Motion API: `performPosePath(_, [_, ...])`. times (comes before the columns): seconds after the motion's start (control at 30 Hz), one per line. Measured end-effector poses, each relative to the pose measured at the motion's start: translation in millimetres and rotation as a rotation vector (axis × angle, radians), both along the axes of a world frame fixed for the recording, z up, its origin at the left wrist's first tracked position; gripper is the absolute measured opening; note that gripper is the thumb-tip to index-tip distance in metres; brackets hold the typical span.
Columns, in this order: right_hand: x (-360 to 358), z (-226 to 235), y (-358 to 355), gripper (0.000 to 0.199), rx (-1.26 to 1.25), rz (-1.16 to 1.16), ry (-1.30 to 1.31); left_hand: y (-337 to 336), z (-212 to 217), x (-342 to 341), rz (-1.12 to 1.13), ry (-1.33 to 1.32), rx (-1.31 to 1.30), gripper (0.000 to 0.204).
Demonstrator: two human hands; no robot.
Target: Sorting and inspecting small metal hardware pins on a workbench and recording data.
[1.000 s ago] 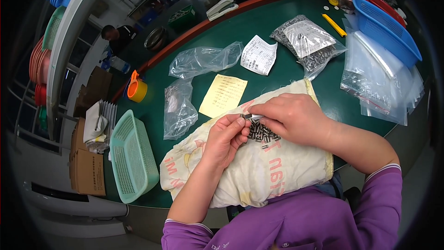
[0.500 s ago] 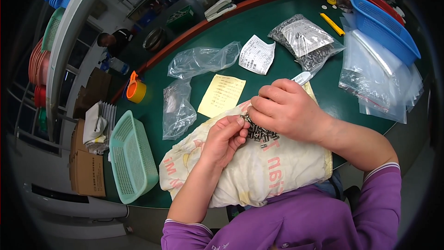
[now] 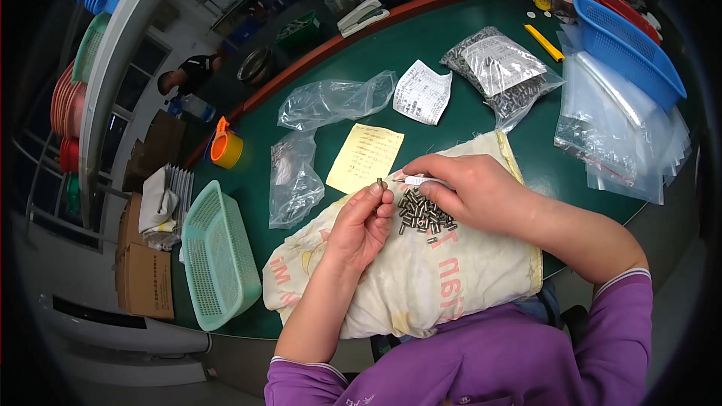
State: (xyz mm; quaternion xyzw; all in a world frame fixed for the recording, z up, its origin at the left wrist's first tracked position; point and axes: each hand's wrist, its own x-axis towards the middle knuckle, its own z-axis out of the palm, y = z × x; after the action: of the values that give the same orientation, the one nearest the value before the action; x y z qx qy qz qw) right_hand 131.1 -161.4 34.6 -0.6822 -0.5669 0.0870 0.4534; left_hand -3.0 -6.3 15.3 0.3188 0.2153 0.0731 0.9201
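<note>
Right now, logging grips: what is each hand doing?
Left hand: pinching a small grey metal cylinder.
Right hand: holding white tweezers.

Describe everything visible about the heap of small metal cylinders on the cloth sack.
The heap of small grey metal cylinders is a loose cluster of short, shiny pins lying at mixed angles on the cream printed cloth sack spread over the green table. The right hand, holding a thin white tool, rests against its far edge. The left hand sits beside it, pinching one cylinder in its fingers.
</note>
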Motion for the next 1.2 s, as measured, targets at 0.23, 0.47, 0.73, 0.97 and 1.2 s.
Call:
performPosePath(0.23, [-1.4,-5.2,1.7,0.02,0.024,-0.011,-0.037,-3.3,0.5,2.1,-0.018,0.003,0.036,0.012])
performPosePath(0.47, [-1.6,-6.8,2.5,0.018,0.041,-0.012,-0.097,-7.2,0.9,2.7,0.013,0.045,0.18,0.01])
performPosePath(0.73, [-3.7,-5.4,0.4,0.024,0.063,-0.078,-0.304,-7.8,-1.1,2.7,0.018,0.079,0.273,0.008])
performPosePath(0.97, [-2.6,-4.8,4.4,0.023,0.248,-0.164,-0.691,-7.1,3.7,4.0,0.005,0.078,0.187,0.011])
performPosePath(1.2, [0.5,8.0,3.8,0.019,0.205,-0.107,-0.955,-7.5,4.0,2.1,-0.018,0.097,0.214,0.009])
